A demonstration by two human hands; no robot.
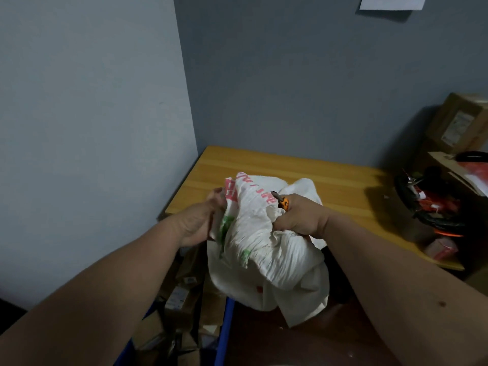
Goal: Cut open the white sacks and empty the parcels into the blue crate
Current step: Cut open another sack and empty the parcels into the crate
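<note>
A crumpled white sack (266,249) with red and green print hangs in front of me, bunched between both hands. My left hand (196,223) grips its left edge. My right hand (301,216) clutches the sack's right side together with an orange-handled cutter (283,202), whose tip pokes up above the fist. Below my left arm stands the blue crate (224,331), and several brown cardboard parcels (184,302) lie inside it. The sack's lower end dangles just right of the crate's rim.
A yellow wooden table (317,175) stands behind the sack against the grey wall. Cardboard boxes (459,122) are stacked at the right, with a black and orange object (433,207) beside the table. A dark red-brown floor (303,344) lies right of the crate.
</note>
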